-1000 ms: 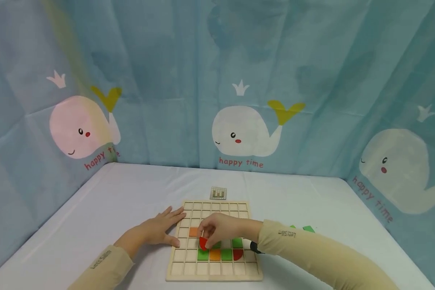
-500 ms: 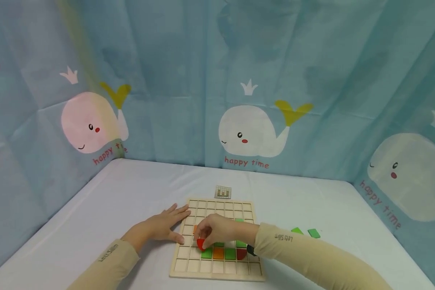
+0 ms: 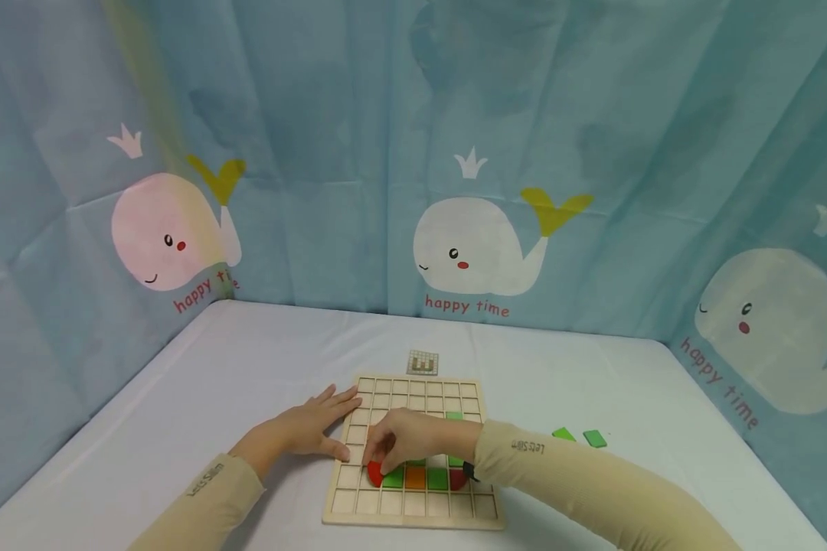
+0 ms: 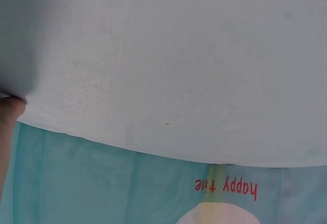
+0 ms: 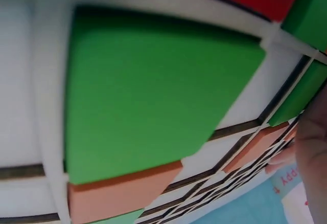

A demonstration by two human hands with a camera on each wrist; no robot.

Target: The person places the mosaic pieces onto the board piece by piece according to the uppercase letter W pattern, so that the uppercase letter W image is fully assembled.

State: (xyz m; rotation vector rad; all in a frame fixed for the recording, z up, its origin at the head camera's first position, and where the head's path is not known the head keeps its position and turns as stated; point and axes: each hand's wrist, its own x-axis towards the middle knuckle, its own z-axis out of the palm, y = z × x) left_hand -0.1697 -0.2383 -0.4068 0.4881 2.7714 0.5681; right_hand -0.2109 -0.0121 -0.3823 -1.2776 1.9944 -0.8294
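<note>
My right hand (image 3: 413, 438) is over the wooden grid board (image 3: 367, 503), pinching a red rounded tile (image 3: 374, 475) at a cell in the second row from the near edge. That tile adjoins a row of green, orange (image 3: 416, 479), green (image 3: 438, 480) and dark red (image 3: 458, 480) tiles. Flat and spread, my left hand (image 3: 306, 427) rests along the board's left edge; in the left wrist view only a bit of it (image 4: 7, 115) shows. A green tile (image 5: 153, 91) fills much of the right wrist view, beside a salmon one (image 5: 120, 191). My right hand hides part of the board.
A small pattern card (image 3: 423, 363) lies beyond the board's far edge. Two loose green tiles, one nearer (image 3: 563, 435) and one farther right (image 3: 595, 438), lie on the white table (image 3: 303, 344). A blue curtain with whales (image 3: 465, 245) stands around the back and sides.
My right hand has moved slightly left and down with the red tile, bringing it to the left end of the tile row. My left hand stays on the board's edge; the head view has shifted slightly.
</note>
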